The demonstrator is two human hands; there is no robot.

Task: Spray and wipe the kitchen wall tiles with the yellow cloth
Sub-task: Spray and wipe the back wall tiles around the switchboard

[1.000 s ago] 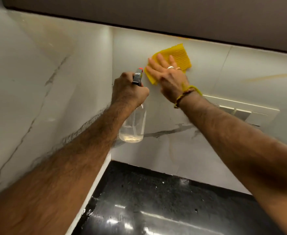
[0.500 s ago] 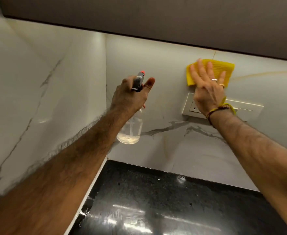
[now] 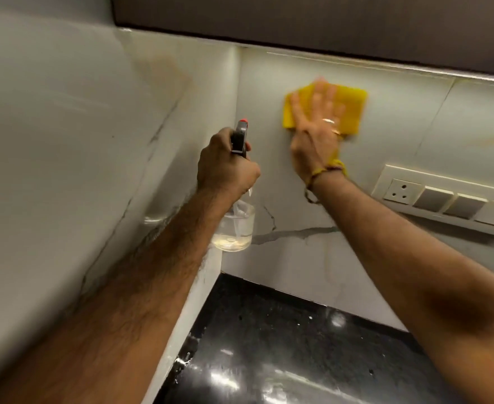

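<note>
While right hand presses yellow cloth flat-palmed on wall tiles — left hand grips spray bottle just beside.

Bare forearms — right hand ringed, thread-banded.
</note>
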